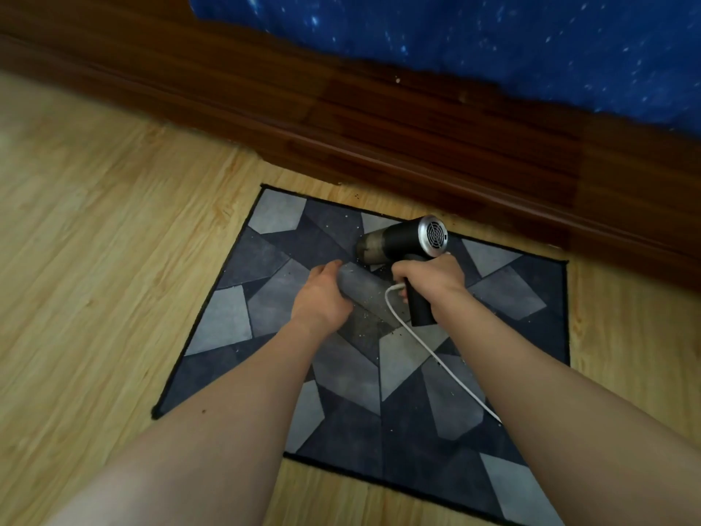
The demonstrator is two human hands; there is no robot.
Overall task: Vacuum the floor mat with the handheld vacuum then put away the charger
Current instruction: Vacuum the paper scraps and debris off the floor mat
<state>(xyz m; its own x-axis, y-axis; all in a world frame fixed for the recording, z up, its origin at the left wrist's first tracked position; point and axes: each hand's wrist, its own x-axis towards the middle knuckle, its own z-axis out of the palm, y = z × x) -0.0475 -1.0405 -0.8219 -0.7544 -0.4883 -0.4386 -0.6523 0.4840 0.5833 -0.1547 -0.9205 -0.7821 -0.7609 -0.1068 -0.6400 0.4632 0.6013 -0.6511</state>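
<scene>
A grey and dark-blue geometric floor mat lies on the floor, with small crumbs scattered over its middle. My right hand grips the handle of a black handheld vacuum, whose silver grille faces me and whose dusty nozzle points left just above the mat. A white charger cable loops out of the handle and trails toward me across the mat, passing under my right forearm. My left hand rests on the mat just left of the vacuum, fingers relaxed and holding nothing.
A dark wooden bed frame runs diagonally along the mat's far edge, with blue star-print bedding above it. Light wood-plank floor surrounds the mat to the left, right and near side.
</scene>
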